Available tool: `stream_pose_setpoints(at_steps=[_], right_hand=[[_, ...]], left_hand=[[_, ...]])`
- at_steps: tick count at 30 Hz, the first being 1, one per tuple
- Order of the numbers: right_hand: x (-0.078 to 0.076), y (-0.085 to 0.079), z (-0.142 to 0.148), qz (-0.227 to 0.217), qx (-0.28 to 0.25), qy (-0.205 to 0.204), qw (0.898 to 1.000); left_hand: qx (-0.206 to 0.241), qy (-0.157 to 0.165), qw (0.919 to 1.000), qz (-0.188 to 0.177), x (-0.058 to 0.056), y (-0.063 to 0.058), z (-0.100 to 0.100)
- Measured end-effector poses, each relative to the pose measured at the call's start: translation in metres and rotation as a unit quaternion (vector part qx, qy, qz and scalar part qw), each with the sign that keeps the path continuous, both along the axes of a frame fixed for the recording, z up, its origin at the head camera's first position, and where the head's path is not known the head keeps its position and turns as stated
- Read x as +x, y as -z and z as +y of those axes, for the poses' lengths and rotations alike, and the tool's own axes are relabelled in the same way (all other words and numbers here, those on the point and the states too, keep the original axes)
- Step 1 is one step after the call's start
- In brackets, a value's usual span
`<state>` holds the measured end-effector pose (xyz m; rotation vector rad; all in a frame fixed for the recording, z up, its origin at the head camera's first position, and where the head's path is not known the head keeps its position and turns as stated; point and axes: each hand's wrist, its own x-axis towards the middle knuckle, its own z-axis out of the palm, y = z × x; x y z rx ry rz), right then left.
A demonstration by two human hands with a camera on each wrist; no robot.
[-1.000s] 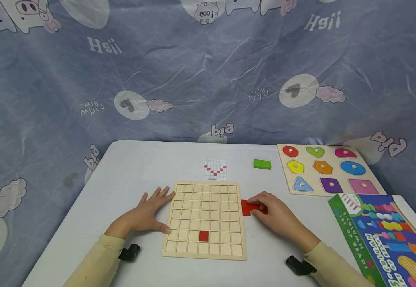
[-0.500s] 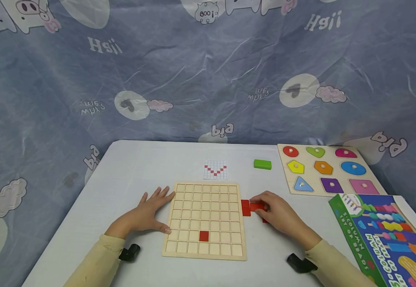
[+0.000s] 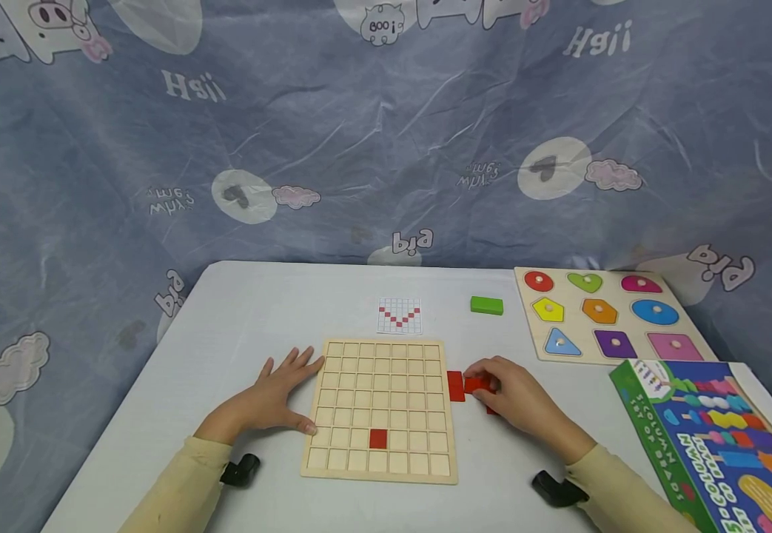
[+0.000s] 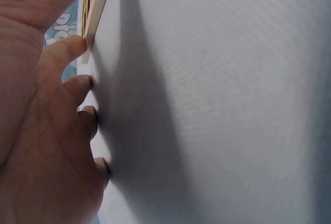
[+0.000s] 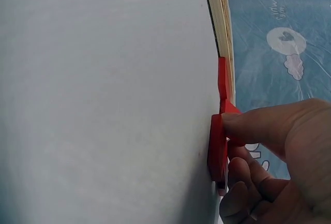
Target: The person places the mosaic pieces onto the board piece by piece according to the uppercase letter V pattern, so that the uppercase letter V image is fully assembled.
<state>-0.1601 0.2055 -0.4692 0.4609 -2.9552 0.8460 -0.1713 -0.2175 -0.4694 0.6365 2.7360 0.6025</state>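
A wooden grid board lies flat in the middle of the head view, one red square tile set in a cell near its front. My left hand spreads its straight fingers against the board's left edge, thumb and a fingertip touching it. Right of the board, my right hand pinches a small red tile between thumb and forefinger. Other red tiles lie against the board's right edge and partly under that hand. In the right wrist view, the thumb presses on red tiles; how many is hidden.
Behind the board lies a small grid card with a red V pattern. A green block sits to its right. At the back right rests a shape puzzle board, with a colourful box in front of it.
My right hand has shifted slightly right and towards me, and a red tile under its fingers now shows apart from those by the board. The left hand has stayed still.
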Motion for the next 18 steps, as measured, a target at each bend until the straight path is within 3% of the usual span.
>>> stream_pose_setpoints(at_steps=[18], right_hand=[[-0.0012, -0.0012, 0.0002, 0.0, -0.005, -0.003, 1.0]], left_hand=[[0.001, 0.003, 1.0, 0.001, -0.0002, 0.0014, -0.0009]])
